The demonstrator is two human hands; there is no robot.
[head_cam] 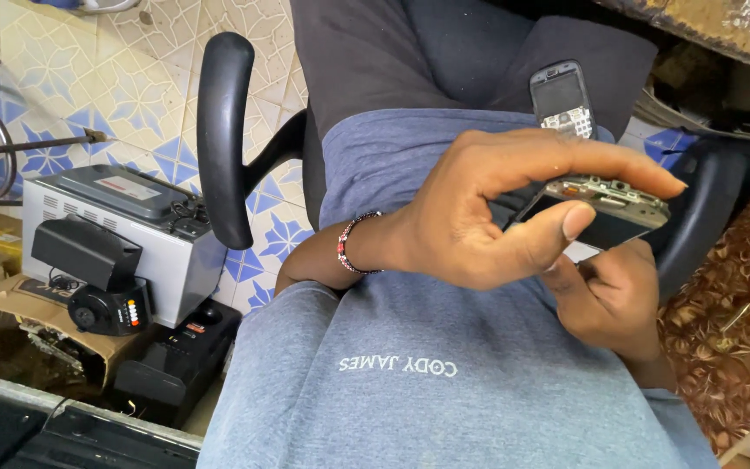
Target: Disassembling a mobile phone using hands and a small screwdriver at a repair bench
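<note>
Near the top, right of centre, we see a small grey phone lying on the lap, its upright rectangular screen dull grey and unlit above pale keys. At left, a grey metal box carries a pale rectangular label with a red strip on its top face. At lower left, a brown cardboard box, open and torn, sits under the black gear.

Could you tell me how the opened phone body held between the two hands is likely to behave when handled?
The opened phone body looks stiff, a flat slab that will not flex. Its exposed circuit parts along the top edge suggest it is fragile there. The left hand pinches it at the edges, right hand beneath, so it seems light.
</note>
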